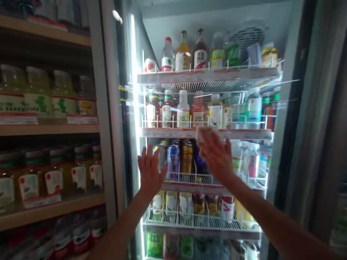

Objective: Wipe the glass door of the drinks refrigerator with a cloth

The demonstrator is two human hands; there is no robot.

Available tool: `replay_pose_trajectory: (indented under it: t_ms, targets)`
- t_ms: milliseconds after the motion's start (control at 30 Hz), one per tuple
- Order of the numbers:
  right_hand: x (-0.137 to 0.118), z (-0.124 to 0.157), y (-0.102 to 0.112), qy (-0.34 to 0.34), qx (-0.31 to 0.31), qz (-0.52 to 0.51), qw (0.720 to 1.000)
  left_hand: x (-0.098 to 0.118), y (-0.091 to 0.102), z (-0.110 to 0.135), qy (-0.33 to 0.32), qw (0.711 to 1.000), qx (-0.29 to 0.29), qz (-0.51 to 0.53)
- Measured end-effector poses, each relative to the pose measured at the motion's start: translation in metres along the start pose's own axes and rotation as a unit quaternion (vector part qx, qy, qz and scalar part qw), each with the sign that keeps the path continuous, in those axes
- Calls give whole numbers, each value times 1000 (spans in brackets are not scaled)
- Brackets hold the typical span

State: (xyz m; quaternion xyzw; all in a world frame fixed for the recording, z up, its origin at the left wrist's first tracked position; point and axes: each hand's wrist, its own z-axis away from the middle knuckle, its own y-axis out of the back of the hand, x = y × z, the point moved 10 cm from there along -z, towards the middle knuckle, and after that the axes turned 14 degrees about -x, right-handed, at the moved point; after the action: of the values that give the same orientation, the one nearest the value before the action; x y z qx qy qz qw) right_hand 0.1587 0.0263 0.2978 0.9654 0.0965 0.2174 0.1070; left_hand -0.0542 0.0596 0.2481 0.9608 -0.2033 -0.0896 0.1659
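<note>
I face an open drinks fridge with several wire shelves [206, 77] of bottles and cans. My left hand [149, 171] is raised with fingers stretched out, palm toward the left edge of the third shelf, next to a blue can [172, 160] and a gold can [187, 159]. My right hand [215, 151] reaches toward the front rail of the second shelf [244, 134]. It is blurred by motion, and its fingers seem curled round a small pale thing I cannot make out. Bottles [183, 110] stand just above it.
The fridge's glass door [126, 108] stands open on the left. Wooden shelves [48, 129] further left carry rows of jars and bottles with price tags. A dark frame [311, 108] borders the fridge on the right. Lower fridge shelves hold more bottles [187, 204].
</note>
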Motion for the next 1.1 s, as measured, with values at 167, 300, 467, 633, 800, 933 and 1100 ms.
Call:
replay_pose_trajectory:
  t_ms: [167, 300, 467, 633, 800, 933, 1100]
  targets:
    - [83, 47, 26, -66, 75, 48, 994, 31, -6, -27, -62, 998, 18, 6]
    - [118, 43, 47, -223, 154, 33, 962, 33, -6, -39, -15, 998, 68, 0]
    - [25, 27, -3, -5, -42, -3, 999, 36, -10, -37, -18, 997, 69, -1]
    - [105, 28, 37, -217, 112, 31, 969, 44, -1, -45, -28, 997, 74, -10]
    - [34, 3, 7, -98, 21, 6, 995, 55, 1, -66, -38, 997, 64, -13]
    - [48, 17, 12, -70, 10, 20, 997, 55, -4, -66, -44, 997, 61, -7]
    - [128, 16, 34, -262, 76, 26, 962, 55, -7, -60, -43, 996, 73, -8]
